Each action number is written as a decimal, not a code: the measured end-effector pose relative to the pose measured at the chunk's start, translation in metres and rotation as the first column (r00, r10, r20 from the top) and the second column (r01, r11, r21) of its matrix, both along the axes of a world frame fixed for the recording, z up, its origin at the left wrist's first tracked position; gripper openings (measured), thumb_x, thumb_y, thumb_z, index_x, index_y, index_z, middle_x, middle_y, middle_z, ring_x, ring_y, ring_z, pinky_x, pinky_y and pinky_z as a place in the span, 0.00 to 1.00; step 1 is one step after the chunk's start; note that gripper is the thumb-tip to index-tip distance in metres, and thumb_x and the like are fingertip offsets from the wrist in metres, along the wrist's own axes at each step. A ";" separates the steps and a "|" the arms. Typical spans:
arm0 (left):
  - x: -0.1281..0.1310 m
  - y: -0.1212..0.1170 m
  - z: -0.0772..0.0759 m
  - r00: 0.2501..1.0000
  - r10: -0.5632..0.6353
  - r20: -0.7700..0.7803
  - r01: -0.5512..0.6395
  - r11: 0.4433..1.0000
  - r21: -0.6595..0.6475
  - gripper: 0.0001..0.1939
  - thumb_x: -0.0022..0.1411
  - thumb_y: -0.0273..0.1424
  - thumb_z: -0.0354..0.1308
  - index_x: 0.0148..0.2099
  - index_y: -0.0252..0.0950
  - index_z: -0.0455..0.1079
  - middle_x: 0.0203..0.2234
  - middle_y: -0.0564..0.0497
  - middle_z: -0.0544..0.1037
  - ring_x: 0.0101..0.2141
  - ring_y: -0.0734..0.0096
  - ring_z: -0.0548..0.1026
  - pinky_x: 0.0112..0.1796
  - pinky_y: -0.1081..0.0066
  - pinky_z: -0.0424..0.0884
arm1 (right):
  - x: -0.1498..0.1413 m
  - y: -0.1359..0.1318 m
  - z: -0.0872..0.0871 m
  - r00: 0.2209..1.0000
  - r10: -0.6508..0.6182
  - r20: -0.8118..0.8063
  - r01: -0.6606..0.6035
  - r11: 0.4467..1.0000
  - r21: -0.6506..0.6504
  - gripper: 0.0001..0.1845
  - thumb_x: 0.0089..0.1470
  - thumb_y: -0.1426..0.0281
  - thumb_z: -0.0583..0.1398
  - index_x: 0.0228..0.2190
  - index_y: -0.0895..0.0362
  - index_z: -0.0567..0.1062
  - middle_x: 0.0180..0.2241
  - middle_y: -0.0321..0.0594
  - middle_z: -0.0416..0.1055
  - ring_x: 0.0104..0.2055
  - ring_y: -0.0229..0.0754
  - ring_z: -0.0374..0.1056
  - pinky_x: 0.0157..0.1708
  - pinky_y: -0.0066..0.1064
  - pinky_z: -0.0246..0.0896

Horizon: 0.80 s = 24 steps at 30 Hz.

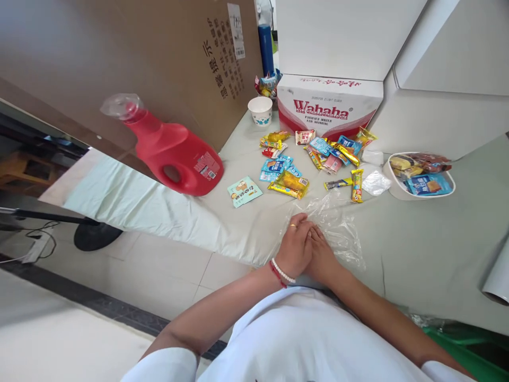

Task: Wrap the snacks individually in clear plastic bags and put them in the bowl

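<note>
My left hand (295, 245) lies folded over my right hand (321, 255) at the table's near edge. Its fingers, one with a gold ring, are bent together across the right fingers, and I see no object in them. The right fingers are partly covered; those that show are held close together. Crumpled clear plastic film (344, 233) spreads under and beside both hands. Just beyond them lie a yellow snack packet (289, 184), a light green sachet (245, 191), several blue packets (274, 167) and a slim yellow bar (357, 185).
A red jug (178, 154) leans by a large brown carton (159, 53) at left. At the back stand a paper cup (261, 112) and a Wahaha box (330, 109), with mixed snacks (334, 151) before it. A white tub (421, 194) holds packets at right, near crumpled tissue (376, 183).
</note>
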<state>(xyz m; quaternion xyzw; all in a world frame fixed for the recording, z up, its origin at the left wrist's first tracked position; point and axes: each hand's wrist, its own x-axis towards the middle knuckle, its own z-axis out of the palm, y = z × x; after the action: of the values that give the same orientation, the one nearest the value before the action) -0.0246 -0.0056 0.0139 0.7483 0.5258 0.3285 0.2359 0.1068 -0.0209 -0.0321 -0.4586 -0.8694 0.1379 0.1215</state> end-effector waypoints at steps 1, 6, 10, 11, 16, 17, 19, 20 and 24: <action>0.002 0.005 -0.014 0.999 0.016 -0.037 -0.016 1.000 0.012 0.18 0.69 0.24 0.44 0.56 0.32 0.69 0.61 0.34 0.68 0.63 0.59 0.67 0.60 0.54 0.70 | 0.003 -0.002 0.001 1.000 -0.008 0.007 0.007 1.000 0.001 0.32 0.62 0.69 0.59 0.65 0.65 0.66 0.64 0.56 0.66 0.71 0.58 0.53 0.71 0.53 0.43; -0.017 0.020 -0.046 0.903 -0.006 -0.429 0.005 1.000 -0.005 0.26 0.73 0.35 0.45 0.68 0.32 0.61 0.69 0.35 0.62 0.69 0.54 0.59 0.66 0.47 0.57 | 0.031 -0.022 0.007 0.996 -0.082 0.025 0.082 0.997 0.014 0.31 0.66 0.64 0.56 0.67 0.59 0.64 0.71 0.48 0.53 0.74 0.55 0.47 0.70 0.52 0.49; -0.039 0.016 -0.040 0.814 -0.050 -0.579 0.070 0.997 0.013 0.31 0.73 0.43 0.45 0.73 0.38 0.54 0.72 0.39 0.56 0.70 0.54 0.56 0.68 0.41 0.44 | 0.077 -0.051 0.006 0.971 -0.236 0.023 0.237 0.972 -0.011 0.28 0.68 0.62 0.54 0.66 0.57 0.66 0.71 0.48 0.55 0.72 0.54 0.51 0.67 0.52 0.56; -0.042 0.015 -0.039 0.808 -0.072 -0.585 0.097 0.995 0.011 0.32 0.73 0.45 0.46 0.73 0.39 0.54 0.72 0.39 0.55 0.70 0.53 0.56 0.68 0.41 0.43 | 0.091 -0.056 0.007 0.964 -0.264 0.014 0.265 0.964 -0.029 0.27 0.68 0.61 0.54 0.65 0.56 0.67 0.70 0.48 0.57 0.71 0.54 0.53 0.66 0.51 0.58; -0.047 0.013 -0.041 0.806 -0.141 -0.575 0.157 0.987 -0.022 0.38 0.69 0.54 0.48 0.74 0.45 0.52 0.74 0.38 0.49 0.71 0.49 0.52 0.67 0.37 0.34 | 0.147 -0.019 0.041 0.906 -0.424 0.000 0.419 0.897 -0.140 0.22 0.68 0.57 0.51 0.49 0.54 0.79 0.50 0.48 0.79 0.51 0.50 0.75 0.51 0.44 0.70; -0.047 0.013 -0.041 0.807 -0.146 -0.572 0.157 0.987 -0.029 0.39 0.68 0.55 0.48 0.74 0.45 0.52 0.74 0.38 0.49 0.72 0.48 0.51 0.67 0.36 0.34 | 0.149 0.004 0.052 0.874 -0.485 0.031 0.484 0.863 -0.146 0.23 0.68 0.56 0.50 0.48 0.54 0.79 0.47 0.47 0.80 0.46 0.50 0.76 0.47 0.41 0.71; -0.046 0.014 -0.042 0.810 -0.150 -0.567 0.159 0.987 -0.034 0.39 0.68 0.56 0.49 0.74 0.45 0.52 0.74 0.37 0.49 0.72 0.48 0.51 0.67 0.36 0.33 | 0.141 0.062 0.071 0.819 -0.552 0.156 0.572 0.809 -0.139 0.25 0.68 0.54 0.48 0.45 0.53 0.79 0.42 0.46 0.81 0.41 0.50 0.77 0.40 0.39 0.69; -0.046 0.014 -0.042 0.813 -0.148 -0.563 0.158 0.987 -0.031 0.39 0.68 0.55 0.49 0.74 0.44 0.52 0.74 0.37 0.49 0.71 0.48 0.51 0.67 0.36 0.33 | 0.132 0.094 0.078 0.793 -0.565 0.230 0.600 0.789 -0.131 0.26 0.68 0.53 0.47 0.42 0.53 0.80 0.39 0.47 0.81 0.41 0.51 0.77 0.39 0.38 0.68; -0.046 0.014 -0.040 0.828 -0.136 -0.543 0.150 0.988 -0.018 0.37 0.68 0.53 0.51 0.73 0.45 0.55 0.73 0.38 0.52 0.71 0.49 0.53 0.67 0.36 0.36 | 0.076 0.209 0.077 0.710 -0.602 0.366 0.678 0.724 -0.125 0.37 0.67 0.46 0.43 0.48 0.60 0.79 0.45 0.59 0.79 0.50 0.59 0.75 0.45 0.42 0.67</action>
<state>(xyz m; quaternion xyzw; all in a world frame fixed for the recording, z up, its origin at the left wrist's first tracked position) -0.0706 0.0084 -0.0257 0.8508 0.5093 0.0912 0.0917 0.1831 0.1877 0.0451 -0.7602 -0.6371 0.1238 -0.0302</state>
